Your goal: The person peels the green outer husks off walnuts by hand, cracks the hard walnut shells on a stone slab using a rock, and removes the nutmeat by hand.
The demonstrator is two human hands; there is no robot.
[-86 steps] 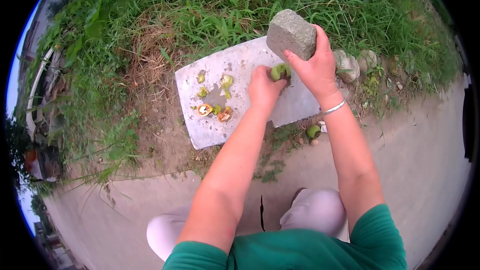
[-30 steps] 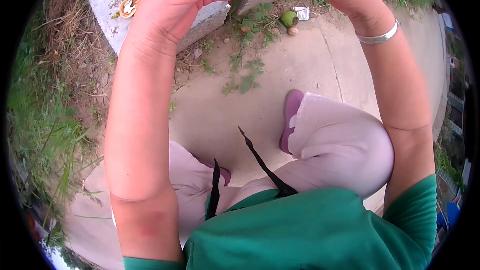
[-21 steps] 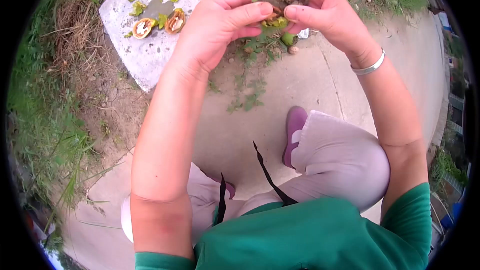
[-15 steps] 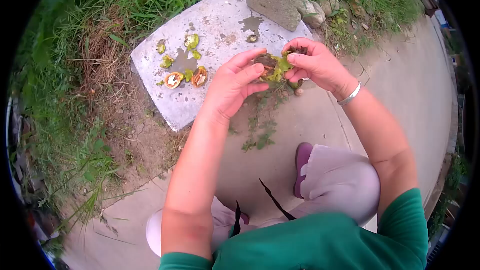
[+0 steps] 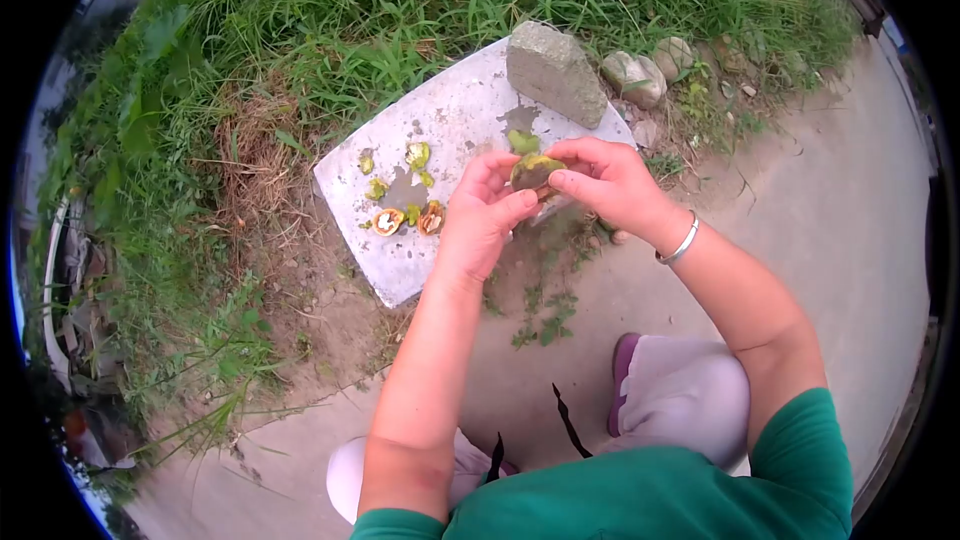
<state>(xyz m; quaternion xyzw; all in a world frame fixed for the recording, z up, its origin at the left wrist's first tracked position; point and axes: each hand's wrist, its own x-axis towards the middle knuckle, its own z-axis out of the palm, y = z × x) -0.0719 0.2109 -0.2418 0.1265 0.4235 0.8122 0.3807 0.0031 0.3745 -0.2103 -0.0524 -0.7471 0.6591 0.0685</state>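
Observation:
Between my two hands is a green and dark brown fruit (image 5: 537, 172), over the near right part of a pale stone slab (image 5: 355, 230). My left hand (image 5: 485, 210) grips its left side with thumb and fingers. From the right, my right hand (image 5: 610, 185), with a silver bangle at the wrist, pinches it. A green husk piece (image 5: 522, 142) lies on the slab just beyond my fingers. At the left of the slab are an opened nut half (image 5: 387, 222), another broken half (image 5: 431, 218) and several green husk bits (image 5: 417, 155).
A rough grey stone block (image 5: 556, 75) rests at the slab's far right corner. Rounded rocks (image 5: 635, 80) lie to its right. Grass (image 5: 400, 0) grows behind, and concrete paving (image 5: 800, 200) stretches along the near and right sides. My knees are below.
The stone block, earlier in my right hand, now rests on the slab. Both hands have come together on the fruit. A green husk piece now lies on the slab beyond them.

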